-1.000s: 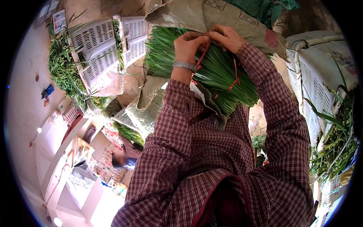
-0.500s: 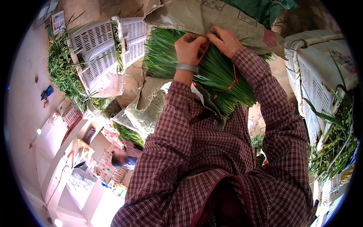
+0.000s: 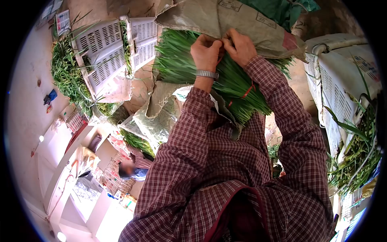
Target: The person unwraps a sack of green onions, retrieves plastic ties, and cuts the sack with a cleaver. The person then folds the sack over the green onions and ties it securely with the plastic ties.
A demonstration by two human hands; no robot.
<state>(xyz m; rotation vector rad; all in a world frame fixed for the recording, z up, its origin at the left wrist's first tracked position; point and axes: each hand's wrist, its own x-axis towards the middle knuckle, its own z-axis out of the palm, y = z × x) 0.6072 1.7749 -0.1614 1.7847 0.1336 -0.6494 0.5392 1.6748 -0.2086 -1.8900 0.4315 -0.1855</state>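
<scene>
White plastic crates at left (image 3: pixel 98 54) and a crate at right (image 3: pixel 332 86) show loose greens at their openings. Woven sacking (image 3: pixel 193 18) covers the far edge of the leaf bundle (image 3: pixel 234 82), located centrally between them. The left hand (image 3: pixel 204 52) has its fingers clenched on a red tie (image 3: pixel 219 60). The right hand (image 3: pixel 240 48) has bent fingers; their grip cannot be determined. Excess tension may snap the tie or bruise leaves; a weak pinch may cause slippage.

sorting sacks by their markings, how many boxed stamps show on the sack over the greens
2: the upper stamp, at the picture's top edge, and the lower stamp, nearer the red patch. Folds of the sack over the greens may hide more.
</scene>
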